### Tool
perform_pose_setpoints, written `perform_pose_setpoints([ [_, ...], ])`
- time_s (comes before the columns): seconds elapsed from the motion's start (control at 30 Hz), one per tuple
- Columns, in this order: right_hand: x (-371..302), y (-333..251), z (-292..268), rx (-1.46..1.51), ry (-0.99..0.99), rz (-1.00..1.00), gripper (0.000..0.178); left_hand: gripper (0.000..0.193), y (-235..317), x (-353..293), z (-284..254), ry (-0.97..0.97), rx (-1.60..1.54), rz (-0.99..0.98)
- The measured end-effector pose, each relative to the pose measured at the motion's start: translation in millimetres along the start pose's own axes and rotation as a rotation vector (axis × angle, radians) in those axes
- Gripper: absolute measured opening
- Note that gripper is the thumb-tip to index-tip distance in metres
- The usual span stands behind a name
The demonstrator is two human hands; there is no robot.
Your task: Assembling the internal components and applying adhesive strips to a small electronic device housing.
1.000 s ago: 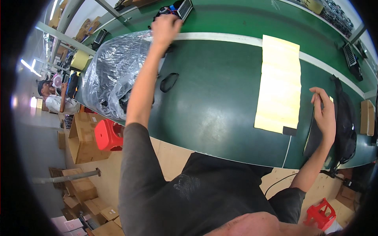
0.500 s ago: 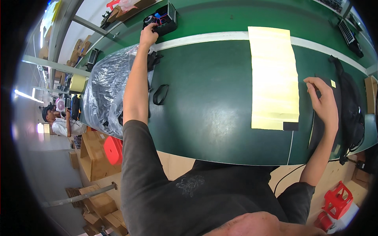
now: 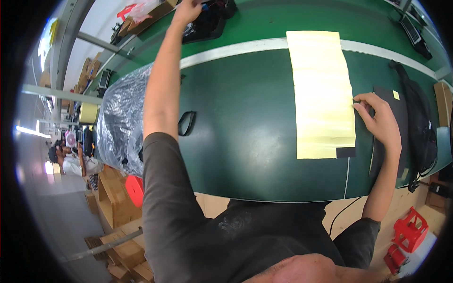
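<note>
At the far left of the bench, my left hand (image 3: 188, 13) is closed at an open black case (image 3: 210, 29) holding dark parts. Its fingertips are partly cut off by the upper picture edge, so what they grip is unclear. My right hand (image 3: 381, 120) hovers at the right edge of a long yellow sheet (image 3: 321, 89). Its thumb and forefinger are curved and slightly apart, holding nothing visible. A small black rectangle (image 3: 346, 152) lies at the sheet's near right corner. Beside that hand lies a flat black panel (image 3: 402, 109) with a small yellow label (image 3: 396, 95).
Clear plastic wrapping (image 3: 123, 111) covers the bench's left end. A black strap loop (image 3: 187, 123) lies next to it. On the right are a black bag (image 3: 421, 125) and a cardboard box (image 3: 442, 104). Red stools (image 3: 410, 229) stand below; a person (image 3: 80, 165) is at far left.
My left hand has moved farther away and slightly right, and the black case has shifted right. My right hand has come left to the yellow sheet's edge.
</note>
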State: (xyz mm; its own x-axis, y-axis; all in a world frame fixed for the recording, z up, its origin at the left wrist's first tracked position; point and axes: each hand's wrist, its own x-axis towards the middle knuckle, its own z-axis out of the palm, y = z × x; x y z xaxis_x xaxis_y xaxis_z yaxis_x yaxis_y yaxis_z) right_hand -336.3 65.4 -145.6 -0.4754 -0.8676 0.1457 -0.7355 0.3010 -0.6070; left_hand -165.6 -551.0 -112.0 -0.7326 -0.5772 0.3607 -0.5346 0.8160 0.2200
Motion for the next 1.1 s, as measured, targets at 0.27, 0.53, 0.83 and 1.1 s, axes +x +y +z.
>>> perform_pose_setpoints([
  [0.27, -2, -1, -4, 0.008, 0.029, 0.039, 0.018, 0.050, -49, 3, 39, -0.357, 0.067, 0.126],
  [0.53, -3, -1, -13, 0.004, 0.058, 0.049, 0.019, 0.032, -29, -14, 30, -0.215, 0.068, 0.202],
  [0.83, -3, 5, -15, 0.007, 0.078, 0.009, 0.019, 0.023, 20, -77, -28, 0.314, -0.114, 0.520],
  [1.1, 0, -9, 9, 0.026, 0.032, -0.175, 0.023, 0.024, 149, -232, -110, 0.055, -0.187, 0.676],
])
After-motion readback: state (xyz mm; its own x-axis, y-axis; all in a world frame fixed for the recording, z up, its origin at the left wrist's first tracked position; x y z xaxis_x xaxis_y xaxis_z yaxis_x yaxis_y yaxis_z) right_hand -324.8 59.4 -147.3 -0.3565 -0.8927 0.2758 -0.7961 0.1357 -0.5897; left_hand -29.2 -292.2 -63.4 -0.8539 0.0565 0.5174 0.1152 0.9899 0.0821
